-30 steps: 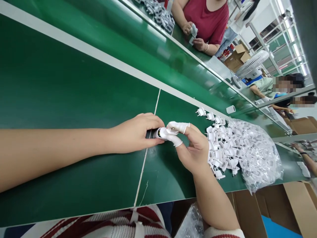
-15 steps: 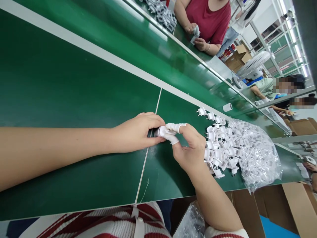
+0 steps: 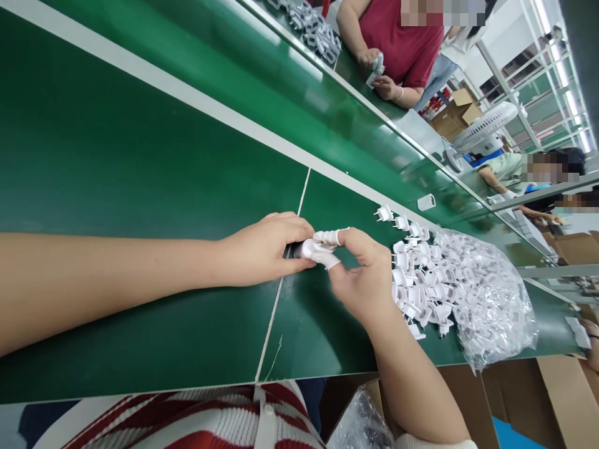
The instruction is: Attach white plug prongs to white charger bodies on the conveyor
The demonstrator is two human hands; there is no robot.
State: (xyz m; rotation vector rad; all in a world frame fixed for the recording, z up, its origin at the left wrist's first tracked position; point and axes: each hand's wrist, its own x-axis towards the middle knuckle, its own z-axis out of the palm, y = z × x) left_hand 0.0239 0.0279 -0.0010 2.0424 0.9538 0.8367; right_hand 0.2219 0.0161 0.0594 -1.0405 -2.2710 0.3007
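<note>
Both of my hands meet over the green worktable [image 3: 140, 337] at a small white plastic piece [image 3: 307, 249], which looks like a charger body. My left hand [image 3: 274, 248] grips its left end between thumb and fingers. From the right, my right hand [image 3: 362, 271] pinches its other end, with white finger covers [image 3: 327, 237] on the thumb and index finger. The fingers hide much of the piece. Right of my right hand lies a loose heap of white two-pin plug heads [image 3: 423, 280], beside a clear plastic bag [image 3: 496, 299] full of similar white parts.
Beyond a white strip runs a green conveyor belt [image 3: 262, 118] carrying one white charger block [image 3: 426, 202]. Across it, a person in a red shirt [image 3: 397, 43] handles a white part. A fan [image 3: 484, 128] stands behind. Cardboard boxes [image 3: 519, 399] are below the table edge.
My hands keep nearly the same grip on the white piece. The charger block on the belt has shifted slightly left relative to the plug heads. The camera view has moved a little.
</note>
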